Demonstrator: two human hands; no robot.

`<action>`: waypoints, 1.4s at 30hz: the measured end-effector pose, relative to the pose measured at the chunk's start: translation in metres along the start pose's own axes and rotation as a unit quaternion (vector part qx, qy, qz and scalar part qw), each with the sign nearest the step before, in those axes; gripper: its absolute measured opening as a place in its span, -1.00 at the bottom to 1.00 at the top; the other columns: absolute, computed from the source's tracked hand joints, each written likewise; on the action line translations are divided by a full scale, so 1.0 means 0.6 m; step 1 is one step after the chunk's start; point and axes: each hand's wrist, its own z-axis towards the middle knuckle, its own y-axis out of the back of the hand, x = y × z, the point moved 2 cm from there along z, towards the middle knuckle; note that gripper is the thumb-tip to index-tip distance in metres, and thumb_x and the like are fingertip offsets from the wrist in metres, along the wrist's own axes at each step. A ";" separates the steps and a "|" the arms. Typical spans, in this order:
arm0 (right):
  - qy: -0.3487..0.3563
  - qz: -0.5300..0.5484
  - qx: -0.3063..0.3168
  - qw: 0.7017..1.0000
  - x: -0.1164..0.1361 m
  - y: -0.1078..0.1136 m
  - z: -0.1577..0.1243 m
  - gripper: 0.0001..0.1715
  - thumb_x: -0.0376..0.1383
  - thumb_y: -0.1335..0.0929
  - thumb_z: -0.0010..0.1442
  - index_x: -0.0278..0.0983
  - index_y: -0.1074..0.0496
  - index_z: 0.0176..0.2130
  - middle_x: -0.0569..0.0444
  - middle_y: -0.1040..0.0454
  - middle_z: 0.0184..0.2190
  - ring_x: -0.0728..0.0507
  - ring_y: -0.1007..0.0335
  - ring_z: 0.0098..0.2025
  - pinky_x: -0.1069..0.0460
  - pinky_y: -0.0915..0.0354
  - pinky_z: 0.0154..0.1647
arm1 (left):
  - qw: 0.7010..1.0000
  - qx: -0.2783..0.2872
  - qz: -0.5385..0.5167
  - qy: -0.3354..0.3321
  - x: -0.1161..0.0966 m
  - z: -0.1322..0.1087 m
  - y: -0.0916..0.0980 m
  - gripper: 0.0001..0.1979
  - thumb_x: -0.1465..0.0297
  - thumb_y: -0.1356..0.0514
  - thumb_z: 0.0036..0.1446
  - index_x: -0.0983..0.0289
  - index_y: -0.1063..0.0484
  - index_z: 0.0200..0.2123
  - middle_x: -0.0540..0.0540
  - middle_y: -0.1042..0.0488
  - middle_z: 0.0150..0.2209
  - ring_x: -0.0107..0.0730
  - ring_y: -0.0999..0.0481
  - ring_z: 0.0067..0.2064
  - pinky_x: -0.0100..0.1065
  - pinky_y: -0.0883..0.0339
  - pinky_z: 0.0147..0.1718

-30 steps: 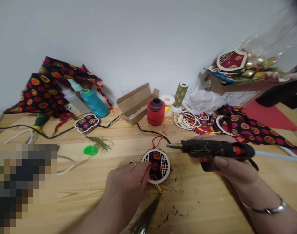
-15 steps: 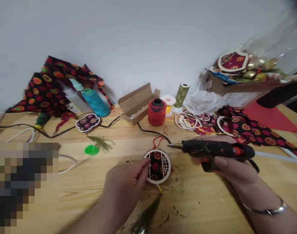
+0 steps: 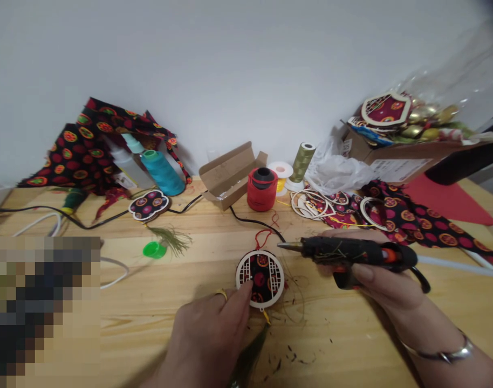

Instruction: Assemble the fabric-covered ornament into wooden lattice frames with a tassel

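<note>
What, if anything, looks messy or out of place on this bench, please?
Thin stray strands cling along the glue gun in the right hand, and dark scraps lie scattered on the table near the round ornament. A green cap lies loose farther left, apart from any bottle.

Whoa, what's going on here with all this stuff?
A person sits at a wooden table. Their left hand has its fingers on the lower left edge of a round ornament, a wooden lattice frame over dark patterned fabric, lying flat. Their right hand holds a black glue gun. Its nozzle points left, close to the ornament's upper right edge but not touching it. A red spool and a teal thread cone stand behind.
</note>
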 end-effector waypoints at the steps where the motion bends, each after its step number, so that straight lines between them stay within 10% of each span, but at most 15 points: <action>1: -0.001 0.001 -0.010 1.000 0.001 -0.001 0.001 -0.61 0.03 -0.44 -0.01 -0.24 -0.50 -0.54 0.03 -0.43 -0.59 -0.14 -0.37 -0.51 0.01 -0.31 -0.55 | 1.000 -0.002 0.000 0.001 0.000 0.001 0.000 -0.61 0.45 0.08 0.27 0.12 -0.47 0.00 0.05 -0.61 -0.46 -0.31 -0.57 -0.50 -0.38 -0.30 -0.57; 21: 0.023 -0.054 0.005 0.998 0.009 0.002 0.010 -0.55 0.07 -0.40 0.02 -0.24 -0.52 -0.56 -0.02 -0.47 -0.58 -0.17 -0.40 -0.52 -0.02 -0.33 -0.53 | 0.999 -0.045 0.023 -0.001 -0.007 0.011 0.000 -0.63 0.49 0.01 0.18 0.18 -0.50 -0.06 0.03 -0.56 -0.54 -0.30 -0.54 -0.57 -0.38 -0.33 -0.63; 30: -0.099 0.005 -0.262 0.960 -0.049 -0.001 -0.007 -0.55 0.07 -0.43 0.00 -0.25 -0.52 -0.35 0.04 -0.47 -0.47 -0.12 -0.37 -0.41 0.04 -0.33 -0.48 | 0.992 -0.114 -0.018 -0.043 0.009 0.021 0.008 -0.64 0.43 0.05 0.27 0.23 -0.36 0.08 -0.03 -0.55 -0.55 -0.41 -0.53 -0.59 -0.45 -0.32 -0.64; 42: -0.068 -0.005 -0.213 0.975 -0.061 0.011 -0.011 -0.54 0.08 -0.39 0.05 -0.25 -0.55 -0.30 -0.05 -0.55 -0.32 -0.23 -0.43 -0.26 -0.11 -0.38 -0.22 | 0.990 -0.122 -0.061 -0.034 0.009 0.019 0.009 -0.67 0.37 0.04 0.27 0.24 -0.43 -0.02 -0.06 -0.58 -0.55 -0.41 -0.54 -0.62 -0.45 -0.32 -0.70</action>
